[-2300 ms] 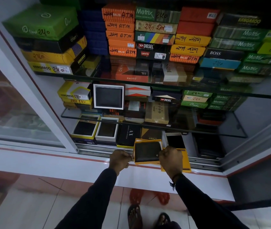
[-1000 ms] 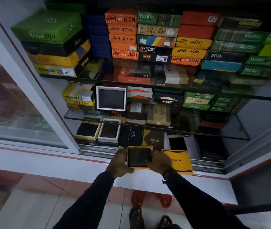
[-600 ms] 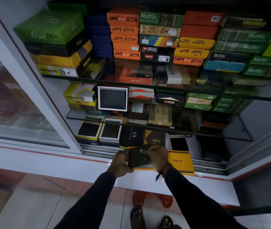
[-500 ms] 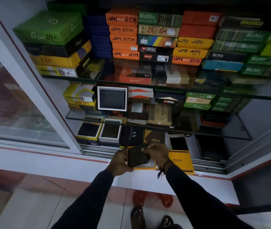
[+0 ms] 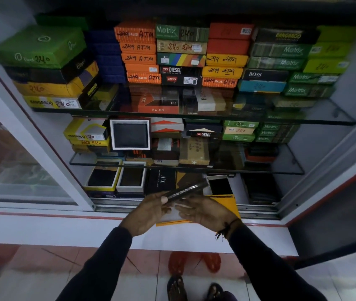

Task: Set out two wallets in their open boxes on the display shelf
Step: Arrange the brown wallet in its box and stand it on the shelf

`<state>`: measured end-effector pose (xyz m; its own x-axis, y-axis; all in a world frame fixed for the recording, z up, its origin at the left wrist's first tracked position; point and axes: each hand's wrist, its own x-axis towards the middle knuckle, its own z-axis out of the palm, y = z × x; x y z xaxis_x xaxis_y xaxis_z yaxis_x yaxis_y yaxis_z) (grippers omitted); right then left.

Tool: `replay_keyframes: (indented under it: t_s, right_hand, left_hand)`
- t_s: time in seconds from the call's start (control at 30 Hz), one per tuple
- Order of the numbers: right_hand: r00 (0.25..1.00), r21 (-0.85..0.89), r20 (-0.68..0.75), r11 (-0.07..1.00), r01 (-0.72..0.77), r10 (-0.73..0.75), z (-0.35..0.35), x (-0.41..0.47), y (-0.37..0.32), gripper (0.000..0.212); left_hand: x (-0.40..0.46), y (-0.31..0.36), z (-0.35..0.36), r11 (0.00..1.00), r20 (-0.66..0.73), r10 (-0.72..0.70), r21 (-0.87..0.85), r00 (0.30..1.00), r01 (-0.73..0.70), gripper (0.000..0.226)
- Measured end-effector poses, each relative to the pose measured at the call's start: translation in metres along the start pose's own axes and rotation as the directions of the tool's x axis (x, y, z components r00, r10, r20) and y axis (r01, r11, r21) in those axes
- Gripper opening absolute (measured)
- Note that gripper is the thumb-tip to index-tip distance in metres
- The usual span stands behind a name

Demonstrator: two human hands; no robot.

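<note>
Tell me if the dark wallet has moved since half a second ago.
Yes. The dark wallet has lifted out of the yellow box and tipped edge-on, toward the bottom shelf.

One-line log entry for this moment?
left hand: holds wallet, edge-on | right hand: over yellow box | wallet out of box

The display shelf [image 5: 257, 194] was the cabinet's bottom level, under a glass shelf [image 5: 290, 168]. An open white box [image 5: 131, 180] stood on it holding a dark wallet. Just left of that box stood an open yellow box [image 5: 102, 180], also with a dark wallet. Just right of it lay a black box [image 5: 161, 181]. Farther right, another open white box [image 5: 220, 185] lay, and beyond it dark stacked items.
</note>
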<state>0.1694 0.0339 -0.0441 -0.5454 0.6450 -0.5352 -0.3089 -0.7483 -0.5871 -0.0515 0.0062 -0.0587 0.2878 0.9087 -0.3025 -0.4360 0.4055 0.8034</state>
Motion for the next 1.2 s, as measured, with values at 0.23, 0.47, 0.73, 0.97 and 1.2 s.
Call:
replay_keyframes:
  t_s: [0.23, 0.47, 0.73, 0.97, 1.2]
  right_hand:
    - [0.994, -0.036, -0.044, 0.994, 0.099, -0.101, 0.002, 0.002, 0.001, 0.018]
    - [0.971, -0.294, -0.138, 0.944, 0.149, -0.196, -0.033, -0.015, -0.023, 0.017]
    - [0.87, -0.509, -0.326, 0.844, 0.169, -0.371, 0.005, -0.017, -0.014, 0.023]
    - [0.889, -0.339, -0.317, 0.915, 0.218, -0.329, 0.016, -0.029, 0.002, 0.028]
    - [0.87, -0.343, -0.316, 0.9, 0.268, -0.38, 0.044, -0.019, 0.015, 0.024]
  left_hand:
    - [0.004, 0.003, 0.004, 0.998, 0.04, 0.016, -0.055, 0.999, -0.014, 0.032]
    - [0.0, -0.007, -0.034, 0.981, -0.141, 0.086, 0.183, 0.986, -0.06, 0.049]
    - [0.008, -0.022, -0.015, 0.957, -0.417, 0.201, 0.277, 0.886, -0.087, 0.035]
    - [0.016, -0.023, -0.009, 0.916, -0.472, 0.257, 0.396, 0.843, -0.057, 0.044]
    - [0.02, -0.037, 0.012, 0.941, -0.447, 0.228, 0.329, 0.865, -0.078, 0.046]
